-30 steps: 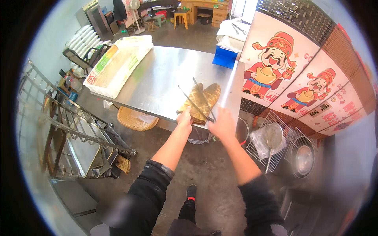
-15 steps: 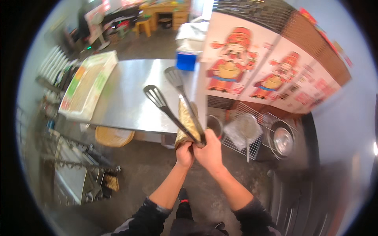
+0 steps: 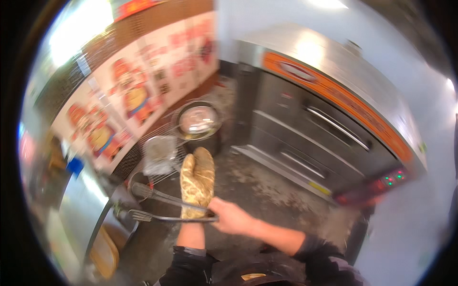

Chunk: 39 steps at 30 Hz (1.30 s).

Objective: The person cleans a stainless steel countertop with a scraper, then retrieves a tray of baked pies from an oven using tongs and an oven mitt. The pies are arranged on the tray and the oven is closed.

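My left hand wears a tan patterned oven mitt (image 3: 198, 178) that covers the whole hand. Its finger part points away from me, stretched out, with the thumb part alongside and nothing in its grasp. Closed around the joined end of a pair of dark metal tongs (image 3: 176, 219) is my right hand (image 3: 231, 217), beside the mitt's cuff. The tongs' two slotted ends spread out to the left, and their arms pass across the lower part of the mitt. Motion blurs the picture somewhat.
A large steel deck oven (image 3: 310, 128) with an orange top strip and bar handles stands at right. Ahead, a round metal pan (image 3: 198, 119) and a plastic-covered item (image 3: 160, 152) sit by a wire rack. At left are a steel table (image 3: 78, 209) and a woven basket (image 3: 105, 252).
My view has swung right, from the steel table to the oven. My left hand, earlier at the mitt's cuff, is now inside it. The tongs, still in my right hand, now point left.
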Available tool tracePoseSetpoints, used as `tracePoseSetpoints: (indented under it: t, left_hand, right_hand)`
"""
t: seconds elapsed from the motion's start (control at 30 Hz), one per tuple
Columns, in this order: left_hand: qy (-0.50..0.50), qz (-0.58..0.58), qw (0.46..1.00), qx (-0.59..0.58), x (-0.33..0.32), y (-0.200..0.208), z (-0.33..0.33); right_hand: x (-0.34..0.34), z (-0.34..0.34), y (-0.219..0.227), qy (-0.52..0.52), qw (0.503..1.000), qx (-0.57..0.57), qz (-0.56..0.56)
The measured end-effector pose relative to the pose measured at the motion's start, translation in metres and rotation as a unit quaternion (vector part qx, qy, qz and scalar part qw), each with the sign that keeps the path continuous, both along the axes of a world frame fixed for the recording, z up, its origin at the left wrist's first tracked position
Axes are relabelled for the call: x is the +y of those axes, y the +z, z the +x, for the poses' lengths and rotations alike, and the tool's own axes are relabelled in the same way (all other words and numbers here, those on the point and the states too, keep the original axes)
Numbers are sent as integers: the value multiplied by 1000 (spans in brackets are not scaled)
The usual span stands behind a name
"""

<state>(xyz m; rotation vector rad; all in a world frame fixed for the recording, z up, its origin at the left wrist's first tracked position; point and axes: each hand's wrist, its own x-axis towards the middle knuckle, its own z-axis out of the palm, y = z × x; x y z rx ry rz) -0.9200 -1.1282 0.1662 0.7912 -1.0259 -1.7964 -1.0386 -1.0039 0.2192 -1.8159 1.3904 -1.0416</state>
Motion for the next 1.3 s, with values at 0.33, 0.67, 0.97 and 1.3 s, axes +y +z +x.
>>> tracePoseSetpoints:
  t: [0.33,0.67,0.97,1.3]
  left_hand:
    - [-56,-772,548,-317,13,88,-443]
    - [-308,-668,577,-354,11,-8,-460]
    - [-252,-648,647,-313,32,-87,-414]
    - [-257,-588,714,-280,30,-75,-340]
  right_hand:
    - [190,-567,33,-414,805,424,-26]
    - [236,-498,-74,-443,797,409,-35]
    - [244,-458,-226,-456,790,352,211]
    - [239,-454,-277,-511,771,363,109]
